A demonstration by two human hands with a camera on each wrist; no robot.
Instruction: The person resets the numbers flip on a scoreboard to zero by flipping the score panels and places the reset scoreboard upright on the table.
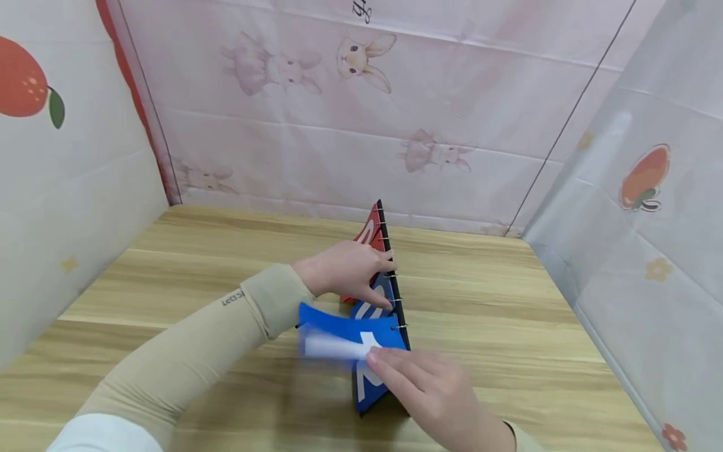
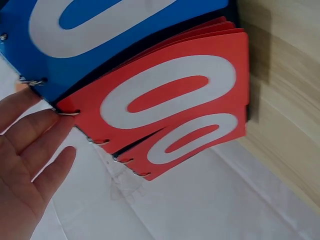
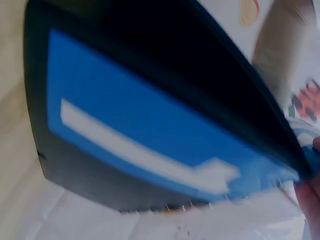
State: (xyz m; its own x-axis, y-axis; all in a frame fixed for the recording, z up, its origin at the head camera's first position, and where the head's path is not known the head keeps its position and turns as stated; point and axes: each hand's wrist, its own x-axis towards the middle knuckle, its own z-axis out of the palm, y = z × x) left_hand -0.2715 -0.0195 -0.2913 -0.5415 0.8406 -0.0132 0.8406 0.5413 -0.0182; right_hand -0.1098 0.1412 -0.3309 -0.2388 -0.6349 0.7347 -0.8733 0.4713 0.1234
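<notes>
A tabletop flip scoreboard (image 1: 402,336) with ring-bound red and blue number cards stands on the table. My left hand (image 1: 347,267) lies across its top edge, thumb and fingers spread and touching the ringed edge. In the left wrist view, the fingers (image 2: 42,130) of that hand touch the rings beside red cards (image 2: 170,97) marked 0. My right hand (image 1: 437,395) pinches a blue card (image 1: 344,325) at the near end, lifted and bent. Motion blurs this card. The right wrist view shows a blurred blue panel (image 3: 125,85) with a white numeral, while the hand's fingers (image 3: 311,202) appear at the edge.
The wooden table (image 1: 497,314) extends on both sides of the scoreboard. A pink rabbit-printed sheet (image 1: 339,107) hangs behind it, and pale printed sheets stand at left (image 1: 56,188) and right (image 1: 638,282).
</notes>
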